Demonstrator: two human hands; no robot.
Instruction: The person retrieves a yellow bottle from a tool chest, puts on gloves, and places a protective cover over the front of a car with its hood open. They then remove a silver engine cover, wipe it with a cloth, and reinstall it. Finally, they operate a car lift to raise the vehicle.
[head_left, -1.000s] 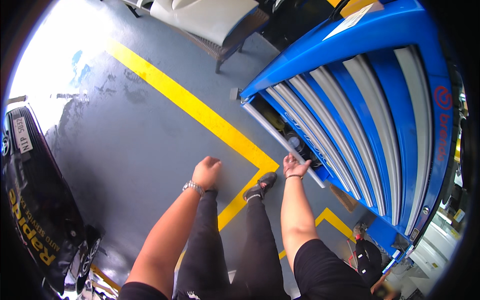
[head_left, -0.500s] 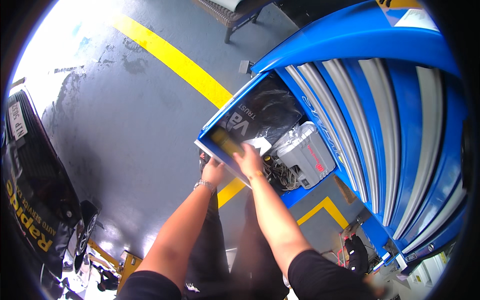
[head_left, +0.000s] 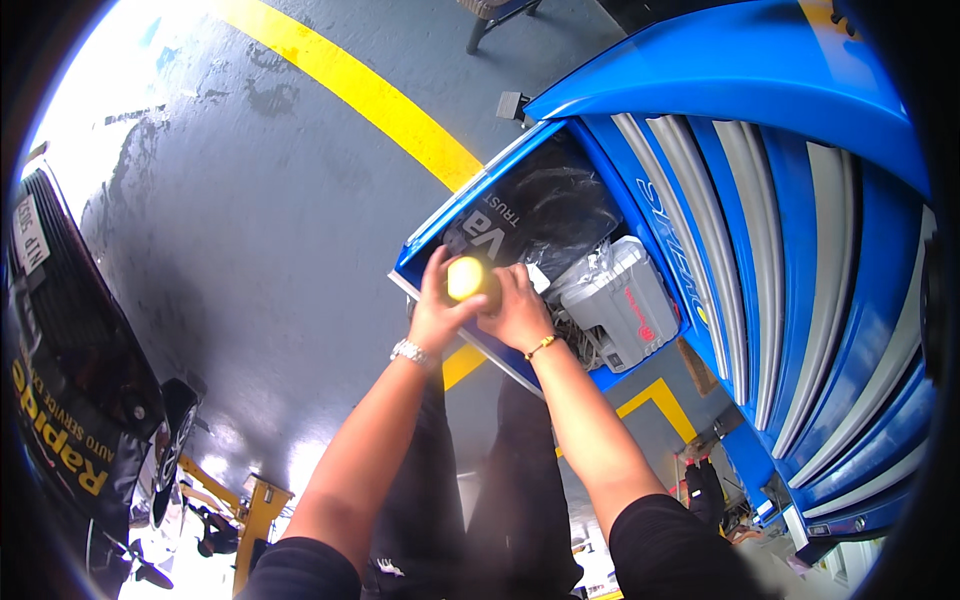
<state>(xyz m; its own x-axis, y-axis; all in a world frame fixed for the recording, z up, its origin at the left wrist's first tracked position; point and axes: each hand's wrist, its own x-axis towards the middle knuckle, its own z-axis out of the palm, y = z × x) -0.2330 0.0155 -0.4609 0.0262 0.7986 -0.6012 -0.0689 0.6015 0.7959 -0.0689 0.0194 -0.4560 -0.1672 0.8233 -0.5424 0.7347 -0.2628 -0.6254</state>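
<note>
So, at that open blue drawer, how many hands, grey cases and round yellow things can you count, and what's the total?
Hands: 2, the left hand and the right hand
Grey cases: 1, the grey case
Round yellow things: 1, the round yellow thing between the hands
Total: 4

Head-worn fisheye; near, downward onto both hands (head_left: 434, 318)

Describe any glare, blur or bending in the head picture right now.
Head view: white glare blows out the upper left, beside the grey painted floor; head view: the rounded bright-yellow object between the bare left hand and bare right hand looks soft-edged; head view: long silver drawer handles on the blue metal cabinet curve with the fisheye lens.
</note>
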